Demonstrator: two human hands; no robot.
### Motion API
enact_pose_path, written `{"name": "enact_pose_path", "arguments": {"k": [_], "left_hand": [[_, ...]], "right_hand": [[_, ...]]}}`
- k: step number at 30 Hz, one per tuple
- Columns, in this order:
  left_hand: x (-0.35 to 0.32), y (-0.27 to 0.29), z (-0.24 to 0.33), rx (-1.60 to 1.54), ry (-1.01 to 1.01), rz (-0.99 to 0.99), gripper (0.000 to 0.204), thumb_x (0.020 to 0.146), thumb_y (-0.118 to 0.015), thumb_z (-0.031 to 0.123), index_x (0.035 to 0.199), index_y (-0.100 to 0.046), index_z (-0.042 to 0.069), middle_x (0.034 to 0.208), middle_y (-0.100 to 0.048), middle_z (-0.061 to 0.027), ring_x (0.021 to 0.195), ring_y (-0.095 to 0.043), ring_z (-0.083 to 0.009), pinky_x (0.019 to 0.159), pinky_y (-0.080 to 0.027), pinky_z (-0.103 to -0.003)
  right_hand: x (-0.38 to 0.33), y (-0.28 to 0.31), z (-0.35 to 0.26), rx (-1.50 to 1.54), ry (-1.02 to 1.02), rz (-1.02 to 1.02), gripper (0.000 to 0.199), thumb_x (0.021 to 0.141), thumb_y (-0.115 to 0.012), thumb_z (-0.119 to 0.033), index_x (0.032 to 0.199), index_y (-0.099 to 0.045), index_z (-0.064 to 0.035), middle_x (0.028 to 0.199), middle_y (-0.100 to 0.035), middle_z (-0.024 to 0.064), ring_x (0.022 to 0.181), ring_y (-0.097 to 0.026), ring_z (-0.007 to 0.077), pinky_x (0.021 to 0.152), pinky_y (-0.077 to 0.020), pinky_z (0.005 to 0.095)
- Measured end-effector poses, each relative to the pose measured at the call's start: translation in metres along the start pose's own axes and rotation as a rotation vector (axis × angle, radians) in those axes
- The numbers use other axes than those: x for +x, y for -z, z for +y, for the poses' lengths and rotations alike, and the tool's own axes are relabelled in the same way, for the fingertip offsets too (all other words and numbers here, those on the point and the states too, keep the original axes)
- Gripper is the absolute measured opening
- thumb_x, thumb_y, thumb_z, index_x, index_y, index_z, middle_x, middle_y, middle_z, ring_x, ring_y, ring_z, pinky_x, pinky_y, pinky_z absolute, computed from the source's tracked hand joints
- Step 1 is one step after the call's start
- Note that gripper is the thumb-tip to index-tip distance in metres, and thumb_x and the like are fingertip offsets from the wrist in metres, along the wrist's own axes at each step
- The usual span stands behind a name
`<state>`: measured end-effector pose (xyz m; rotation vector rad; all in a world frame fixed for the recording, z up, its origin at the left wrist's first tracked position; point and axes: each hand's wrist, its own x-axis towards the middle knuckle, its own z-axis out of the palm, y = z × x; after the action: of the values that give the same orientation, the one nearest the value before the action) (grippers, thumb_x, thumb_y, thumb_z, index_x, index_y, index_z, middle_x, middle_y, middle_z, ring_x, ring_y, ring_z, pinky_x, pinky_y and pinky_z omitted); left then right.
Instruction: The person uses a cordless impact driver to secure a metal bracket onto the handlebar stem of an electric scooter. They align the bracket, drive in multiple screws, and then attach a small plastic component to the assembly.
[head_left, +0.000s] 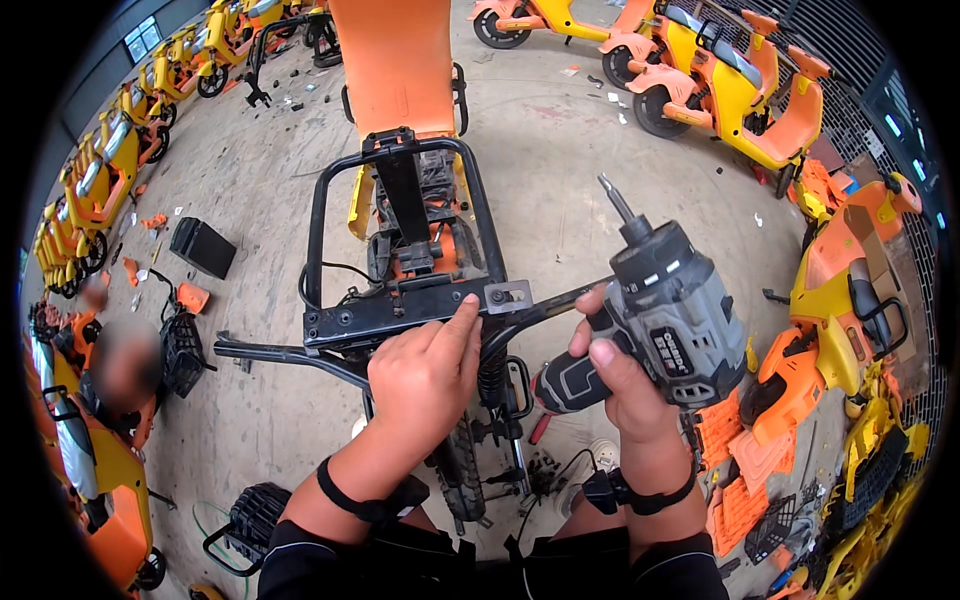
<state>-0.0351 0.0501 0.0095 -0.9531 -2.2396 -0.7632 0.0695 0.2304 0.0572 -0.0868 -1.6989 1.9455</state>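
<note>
My right hand point(630, 385) is wrapped round the handle of a grey and black cordless impact driver point(675, 310). Its bit point(616, 196) points up and to the left, apart from the scooter frame. My left hand point(425, 375) lies on the black crossbar point(390, 318) at the rear of a partly stripped scooter. One finger reaches toward a small slotted metal plate point(508, 296) at the bar's right end. The other fingers are folded, and anything within them is hidden. A black tube loop point(318, 215) rises beyond the bar, and an orange body panel point(395, 65) stands farther off.
Yellow and orange scooters point(105, 190) line the left, with more scooters point(720, 95) at the upper right. Loose orange panels point(740, 510) are piled at the lower right. A black box point(203, 247) stands on the floor. Another person point(125, 375) is at the left.
</note>
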Motion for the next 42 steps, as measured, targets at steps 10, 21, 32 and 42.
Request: {"name": "enact_pose_path", "arguments": {"k": [10,21,32,42], "left_hand": [[-0.005,0.001,-0.007,-0.014,-0.036,-0.025,0.038,0.081,-0.079,0.009,0.119,-0.076,0.009,0.061,-0.053,-0.0007,0.049,-0.054,-0.0193,0.049,-0.046,-0.033],[-0.004,0.004,-0.008,-0.072,-0.036,-0.061,0.042,0.081,-0.079,0.005,0.123,-0.074,0.008,0.062,-0.057,-0.0028,0.051,-0.056,-0.0218,0.051,-0.046,-0.035],[-0.009,-0.002,-0.016,-0.083,-0.073,0.012,0.04,0.081,-0.079,0.007,0.122,-0.074,0.007,0.062,-0.055,-0.0004,0.05,-0.055,-0.0185,0.049,-0.045,-0.033],[-0.011,-0.005,-0.018,-0.077,-0.111,0.007,0.044,0.077,-0.073,0.008,0.121,-0.075,0.008,0.063,-0.053,0.0008,0.054,-0.057,-0.0167,0.052,-0.045,-0.032]], "right_hand": [[0.023,-0.029,-0.016,-0.048,-0.005,-0.015,0.037,0.092,-0.074,-0.003,0.127,-0.066,0.0006,0.109,-0.072,0.0049,0.094,-0.067,0.0136,0.085,-0.0538,0.0293],[0.038,-0.038,-0.003,-0.09,0.076,0.088,0.037,0.091,-0.073,0.0,0.126,-0.062,0.0002,0.115,-0.071,0.0085,0.105,-0.066,0.0124,0.089,-0.0527,0.0269],[0.014,-0.014,-0.04,-0.152,-0.301,-0.051,0.049,0.086,-0.077,0.004,0.131,-0.06,0.003,0.114,-0.074,0.013,0.102,-0.071,0.0178,0.082,-0.0591,0.0301],[0.023,-0.03,-0.084,-0.424,-0.735,-0.179,0.034,0.087,-0.074,0.001,0.119,-0.064,0.0037,0.101,-0.074,0.0104,0.076,-0.071,0.0163,0.071,-0.0601,0.0313]]}}
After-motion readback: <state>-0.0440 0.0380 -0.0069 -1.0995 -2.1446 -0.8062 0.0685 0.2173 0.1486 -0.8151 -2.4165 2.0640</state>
